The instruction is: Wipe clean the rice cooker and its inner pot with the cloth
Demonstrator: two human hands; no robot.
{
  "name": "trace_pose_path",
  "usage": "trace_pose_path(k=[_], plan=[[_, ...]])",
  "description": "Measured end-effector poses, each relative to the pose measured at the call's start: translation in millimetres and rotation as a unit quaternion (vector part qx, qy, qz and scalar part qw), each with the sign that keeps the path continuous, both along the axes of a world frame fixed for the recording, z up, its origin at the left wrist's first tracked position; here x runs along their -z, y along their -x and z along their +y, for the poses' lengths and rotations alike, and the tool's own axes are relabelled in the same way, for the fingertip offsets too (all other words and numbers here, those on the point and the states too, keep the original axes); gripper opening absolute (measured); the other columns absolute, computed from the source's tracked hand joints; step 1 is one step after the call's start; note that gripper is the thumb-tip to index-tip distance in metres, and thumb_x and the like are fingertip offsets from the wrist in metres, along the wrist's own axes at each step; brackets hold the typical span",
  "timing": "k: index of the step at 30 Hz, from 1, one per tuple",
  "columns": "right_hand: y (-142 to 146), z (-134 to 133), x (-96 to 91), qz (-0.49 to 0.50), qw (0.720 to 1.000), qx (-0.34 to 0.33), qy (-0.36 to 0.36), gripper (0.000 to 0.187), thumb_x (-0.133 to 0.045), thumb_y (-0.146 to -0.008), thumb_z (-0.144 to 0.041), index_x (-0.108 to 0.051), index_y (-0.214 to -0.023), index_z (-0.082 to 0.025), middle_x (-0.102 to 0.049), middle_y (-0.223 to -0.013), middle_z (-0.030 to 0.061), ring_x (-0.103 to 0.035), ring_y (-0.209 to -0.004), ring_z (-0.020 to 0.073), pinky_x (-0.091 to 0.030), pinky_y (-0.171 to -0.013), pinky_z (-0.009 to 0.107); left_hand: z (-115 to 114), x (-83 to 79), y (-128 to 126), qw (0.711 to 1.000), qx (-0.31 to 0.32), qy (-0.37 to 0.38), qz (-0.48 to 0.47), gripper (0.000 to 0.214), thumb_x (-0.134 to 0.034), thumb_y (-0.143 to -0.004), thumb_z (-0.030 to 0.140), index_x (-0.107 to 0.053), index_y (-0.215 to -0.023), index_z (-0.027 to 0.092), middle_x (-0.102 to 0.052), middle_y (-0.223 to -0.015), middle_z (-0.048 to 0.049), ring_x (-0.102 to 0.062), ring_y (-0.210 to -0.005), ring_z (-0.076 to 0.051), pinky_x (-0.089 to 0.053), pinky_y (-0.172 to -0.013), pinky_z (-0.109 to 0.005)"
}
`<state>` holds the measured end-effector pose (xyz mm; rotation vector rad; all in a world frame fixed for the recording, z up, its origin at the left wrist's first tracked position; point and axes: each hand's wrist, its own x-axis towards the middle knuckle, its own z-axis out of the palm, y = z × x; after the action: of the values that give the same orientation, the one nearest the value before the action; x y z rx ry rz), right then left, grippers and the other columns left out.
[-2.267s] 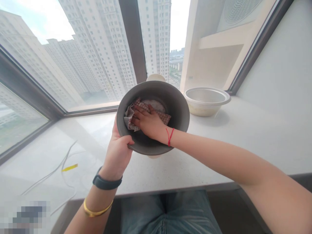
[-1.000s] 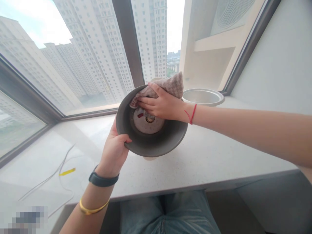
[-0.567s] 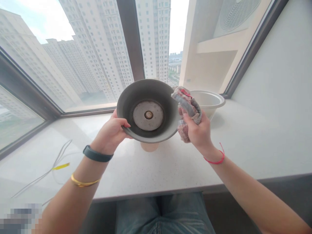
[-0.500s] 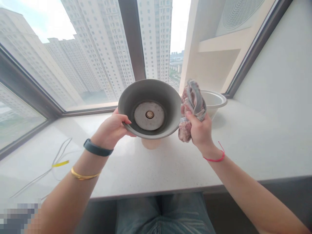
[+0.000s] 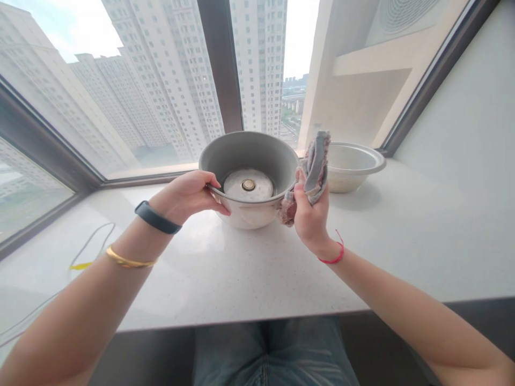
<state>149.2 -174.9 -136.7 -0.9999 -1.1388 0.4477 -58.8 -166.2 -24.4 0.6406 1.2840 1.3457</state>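
A round grey pot (image 5: 249, 212) with a light metal outside and a round centre piece in its floor is in front of me at the middle of the ledge. My left hand (image 5: 189, 195) grips its left rim, thumb over the edge and fingers outside. In my right hand (image 5: 311, 217) is a bunched grey and pinkish cloth (image 5: 316, 166), held at the pot's right rim, where it overlaps the pot's outer side. Whether the pot's base rests fully on the ledge I cannot tell.
Behind the cloth, to the right, stands a second pale basin (image 5: 350, 179) with a wide rim. A thin cable (image 5: 90, 241) with a yellow tag lies at the left of the white ledge (image 5: 241, 284). Window frames (image 5: 225, 69) rise behind the pot, and a wall (image 5: 462, 161) bounds the right.
The pot has tipped back from facing me to nearly upright and sits lower. My right hand and the cloth have moved slightly left against the pot's side; more of the second basin shows.
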Motion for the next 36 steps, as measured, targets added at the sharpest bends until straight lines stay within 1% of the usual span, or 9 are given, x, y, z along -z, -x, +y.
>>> trace_pose_path(k=[3,8,12,19,24,28,30,33,36], plan=[[-3,-1,0.1,-0.031,0.999,0.018,0.004,0.048,-0.046,-0.094,-0.039,-0.044,-0.142,-0.031,-0.061,-0.134,0.0075,-0.052,-0.135,0.0198,-0.045,-0.110,0.049,-9,-1.8,-5,0.994,0.039,0.081,0.059,0.037,-0.055,-0.062,-0.004,-0.054,-0.093,0.017,-0.046,-0.071,-0.0021,-0.059,-0.063,-0.024,-0.056,-0.074,-0.069],[-16,1,-16.2,0.022,0.999,-0.045,-0.012,0.037,-0.050,-0.093,-0.033,-0.055,-0.129,-0.029,-0.065,-0.132,0.0044,-0.060,-0.125,0.0181,-0.047,-0.110,0.044,-29,0.3,-18,0.995,0.083,0.052,-0.012,0.033,-0.051,-0.063,-0.002,-0.056,-0.093,0.012,-0.055,-0.076,-0.0104,-0.064,-0.069,-0.032,-0.057,-0.068,-0.066],[-26,13,-22.7,0.071,0.995,-0.065,-0.028,0.032,-0.058,-0.089,-0.029,-0.062,-0.120,-0.029,-0.071,-0.121,0.0024,-0.065,-0.118,0.0193,-0.051,-0.107,0.044,-46,-4.6,-32,0.995,0.058,0.060,-0.049,0.042,-0.047,-0.072,-0.002,-0.059,-0.111,0.008,-0.063,-0.091,-0.0150,-0.068,-0.087,-0.034,-0.055,-0.083,-0.067],[-36,59,-33.1,0.110,0.984,-0.140,-0.027,0.029,-0.065,-0.080,-0.022,-0.069,-0.109,-0.028,-0.074,-0.112,0.0003,-0.069,-0.111,0.0209,-0.054,-0.103,0.040,-51,-8.0,-46,0.982,0.133,0.067,-0.112,0.043,-0.043,-0.088,0.006,-0.056,-0.129,0.004,-0.066,-0.119,-0.0225,-0.063,-0.114,-0.035,-0.051,-0.098,-0.057],[-44,79,-40.9,0.125,0.975,-0.182,-0.025,0.030,-0.066,-0.075,-0.017,-0.069,-0.104,-0.026,-0.075,-0.106,0.0007,-0.071,-0.105,0.0193,-0.058,-0.094,0.034,-61,-1.4,-50,0.984,0.137,0.044,-0.102,0.040,-0.052,-0.092,0.015,-0.058,-0.131,0.018,-0.066,-0.125,-0.0149,-0.061,-0.118,-0.035,-0.047,-0.100,-0.062],[-55,77,-20.9,0.184,0.974,-0.129,0.034,0.031,-0.070,-0.070,-0.021,-0.070,-0.101,-0.022,-0.075,-0.095,0.0009,-0.072,-0.094,0.0179,-0.059,-0.083,0.030,-84,16.8,-32,0.987,0.124,0.086,-0.058,0.058,-0.070,-0.084,0.029,-0.050,-0.137,0.037,-0.060,-0.133,-0.0093,-0.050,-0.131,-0.036,-0.039,-0.101,-0.071],[-62,67,-2.8,0.189,0.974,-0.093,0.086,0.028,-0.073,-0.068,-0.024,-0.070,-0.096,-0.021,-0.074,-0.087,0.0003,-0.070,-0.082,0.0165,-0.058,-0.072,0.027,-91,30.4,-17,0.993,0.084,0.085,-0.024,0.063,-0.073,-0.079,0.035,-0.050,-0.137,0.039,-0.057,-0.137,-0.0097,-0.042,-0.138,-0.037,-0.036,-0.103,-0.072],[-72,49,21.5,0.163,0.973,-0.093,0.132,0.026,-0.075,-0.067,-0.025,-0.071,-0.092,-0.021,-0.072,-0.081,-0.0001,-0.067,-0.074,0.0153,-0.055,-0.062,0.026,-89,49.3,4,0.998,-0.010,-0.028,0.060,0.054,-0.074,-0.076,0.040,-0.060,-0.128,0.034,-0.052,-0.143,-0.0076,-0.035,-0.144,-0.035,-0.030,-0.113,-0.066],[-81,37,33.4,0.114,0.976,-0.125,0.134,0.031,-0.076,-0.070,-0.026,-0.072,-0.100,-0.022,-0.074,-0.091,0.0016,-0.069,-0.086,0.0187,-0.057,-0.070,0.029,-70,59.0,19,0.973,-0.041,-0.170,0.147,0.045,-0.076,-0.076,0.044,-0.067,-0.118,0.030,-0.052,-0.146,-0.0045,-0.031,-0.146,-0.031,-0.024,-0.121,-0.053]])
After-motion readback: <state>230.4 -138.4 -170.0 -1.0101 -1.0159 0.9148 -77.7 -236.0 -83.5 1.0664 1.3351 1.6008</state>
